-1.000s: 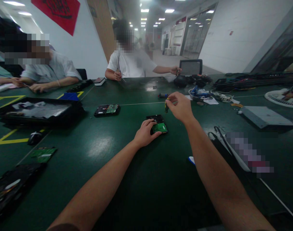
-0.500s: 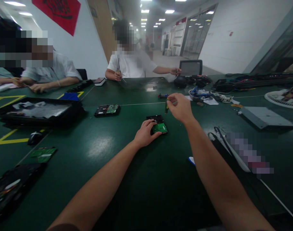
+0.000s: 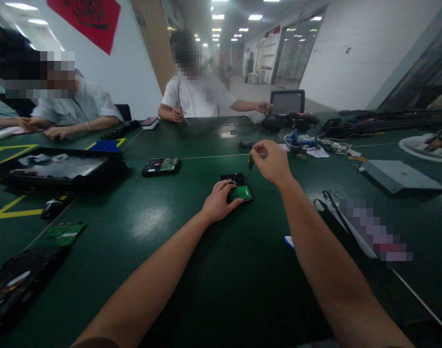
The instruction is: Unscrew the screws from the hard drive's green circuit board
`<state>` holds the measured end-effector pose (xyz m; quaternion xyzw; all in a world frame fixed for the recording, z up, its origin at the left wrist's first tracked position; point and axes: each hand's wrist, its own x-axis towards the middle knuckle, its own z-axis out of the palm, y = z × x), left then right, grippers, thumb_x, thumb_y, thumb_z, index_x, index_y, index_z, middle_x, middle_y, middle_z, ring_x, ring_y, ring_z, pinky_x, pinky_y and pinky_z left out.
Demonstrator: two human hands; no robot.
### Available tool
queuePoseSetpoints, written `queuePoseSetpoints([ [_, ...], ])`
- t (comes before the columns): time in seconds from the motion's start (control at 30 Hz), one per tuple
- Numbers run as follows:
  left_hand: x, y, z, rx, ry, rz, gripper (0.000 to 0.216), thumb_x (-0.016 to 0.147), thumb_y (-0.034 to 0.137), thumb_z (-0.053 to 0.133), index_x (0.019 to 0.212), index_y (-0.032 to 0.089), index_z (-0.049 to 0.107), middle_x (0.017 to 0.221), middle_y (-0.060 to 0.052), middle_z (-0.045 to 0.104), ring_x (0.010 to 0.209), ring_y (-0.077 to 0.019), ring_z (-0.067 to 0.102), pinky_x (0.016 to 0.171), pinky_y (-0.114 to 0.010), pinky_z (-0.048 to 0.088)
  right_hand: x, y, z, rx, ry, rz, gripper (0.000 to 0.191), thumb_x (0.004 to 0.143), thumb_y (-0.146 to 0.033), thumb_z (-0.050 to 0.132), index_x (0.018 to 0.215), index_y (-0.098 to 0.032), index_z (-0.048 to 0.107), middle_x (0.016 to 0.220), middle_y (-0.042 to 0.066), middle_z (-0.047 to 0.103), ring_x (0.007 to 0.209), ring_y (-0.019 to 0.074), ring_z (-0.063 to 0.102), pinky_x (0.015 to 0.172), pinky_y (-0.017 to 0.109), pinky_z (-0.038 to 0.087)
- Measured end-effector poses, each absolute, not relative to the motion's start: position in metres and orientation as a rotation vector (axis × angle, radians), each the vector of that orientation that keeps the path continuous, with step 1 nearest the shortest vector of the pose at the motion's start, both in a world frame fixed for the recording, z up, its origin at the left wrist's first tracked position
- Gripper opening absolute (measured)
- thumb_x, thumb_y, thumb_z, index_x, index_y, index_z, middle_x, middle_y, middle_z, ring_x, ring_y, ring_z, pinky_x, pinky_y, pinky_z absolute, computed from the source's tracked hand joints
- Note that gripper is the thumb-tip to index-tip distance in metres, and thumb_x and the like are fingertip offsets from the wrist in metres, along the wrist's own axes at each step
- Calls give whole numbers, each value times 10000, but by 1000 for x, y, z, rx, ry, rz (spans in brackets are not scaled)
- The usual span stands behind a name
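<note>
A black hard drive [image 3: 237,187] with a green circuit board on top lies on the dark green table [image 3: 163,227]. My left hand [image 3: 218,199] rests on its near left edge, fingers curled over it. Above and just beyond the drive, my right hand [image 3: 272,160] is raised and pinches the top of a small screwdriver [image 3: 250,160] that hangs with its tip pointing down at the drive.
A second hard drive [image 3: 161,166] lies left of centre. A black tray [image 3: 54,166] and a mouse [image 3: 52,208] sit at the left, a loose green board [image 3: 65,232] nearer. Cables and a bowl [image 3: 300,141] lie beyond my right hand, a grey box [image 3: 398,176] at the right. Two people sit across.
My right hand has shifted slightly with the screwdriver, fingers turning it a little. My left hand stays on the drive.
</note>
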<state>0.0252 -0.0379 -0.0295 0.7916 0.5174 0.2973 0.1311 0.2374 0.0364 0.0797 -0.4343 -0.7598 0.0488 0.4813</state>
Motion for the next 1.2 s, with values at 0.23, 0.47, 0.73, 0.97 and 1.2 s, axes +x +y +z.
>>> queuePoseSetpoints([
  [0.23,25,-38,-30,2304,1504,860,576,897,592,666,1347,239,602,1511,-113,516,1452,-311,433,1212,-512,408,237,36,79,-1035,-1858,140,99,906,-291,657,946,-205,688,999,88,729,904,241,680,812,404,555],
  [0.47,25,-38,-29,2310,1486,864,582,901,593,661,1353,232,599,1512,-121,512,1449,-314,437,1206,-511,412,239,38,79,-1035,-1877,137,102,885,-250,671,976,-206,686,1021,95,704,902,242,671,813,410,552],
  [0.73,25,-37,-31,2323,1486,877,570,904,590,657,1348,238,601,1509,-119,516,1447,-316,441,1195,-516,423,240,36,82,-1052,-1856,183,119,878,-293,706,945,-219,641,974,73,705,868,228,661,776,382,525],
  [0.97,26,-37,-32,2332,1493,881,585,900,604,654,1348,232,602,1502,-120,526,1444,-319,442,1200,-525,415,238,29,89,-1092,-1918,39,97,880,-309,691,866,-216,666,892,64,664,787,210,596,813,380,466],
  [1.2,26,-37,-33,2334,1496,876,598,902,612,644,1358,227,601,1498,-129,530,1441,-329,446,1196,-537,417,236,24,92,-1136,-1917,182,181,887,-379,690,819,-213,665,779,37,679,731,193,584,709,333,420],
])
